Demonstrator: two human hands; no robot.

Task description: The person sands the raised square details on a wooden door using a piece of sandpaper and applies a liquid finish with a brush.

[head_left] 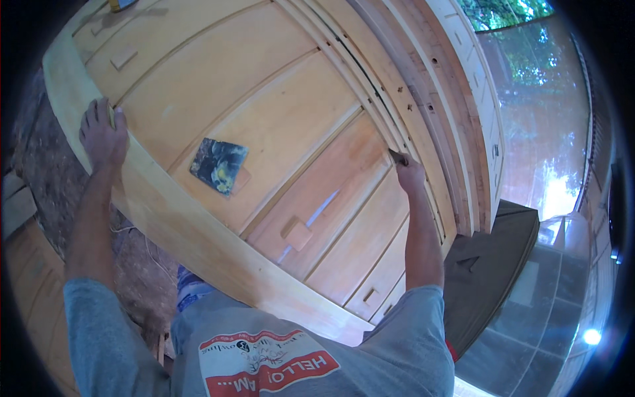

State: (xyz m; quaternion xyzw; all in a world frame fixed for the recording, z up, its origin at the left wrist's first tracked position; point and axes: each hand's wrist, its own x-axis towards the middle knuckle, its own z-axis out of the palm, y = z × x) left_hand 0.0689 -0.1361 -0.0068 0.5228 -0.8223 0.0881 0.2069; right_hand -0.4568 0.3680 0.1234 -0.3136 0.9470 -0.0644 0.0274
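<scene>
A wooden cabinet (284,73) is laid out in front of the person, its face divided into long panels by narrow grooves. Its pale rim (155,192) is touched on the left by the left hand (104,135); the fingers are draped over the edge with the thumb set apart, and whether the wood is gripped or merely leaned on cannot be told.

A small dark tool (397,157) is grasped in the right hand (411,175), whose fingers are closed round it. Only a pointed end is exposed, so a scraper is perhaps what is seen, most of it being covered by the hand. The tip is directed up and to the left, at the upper right corner of a reddish panel (344,169), just beside the long rails (413,122); whether the wood is met by it cannot be made out.

The reddish panel is crossed by a pale blue streak (323,206), and a square block (296,233) is seen on its lower part. On the yellower wood to the left, a dark plate (219,165) smeared with yellow is set down, well apart from both hands; a second block (243,180) is partly hidden by it. At the top left, a can (122,4) is cut off by the picture's border. A brown case (489,264) is placed beyond the right forearm.
</scene>
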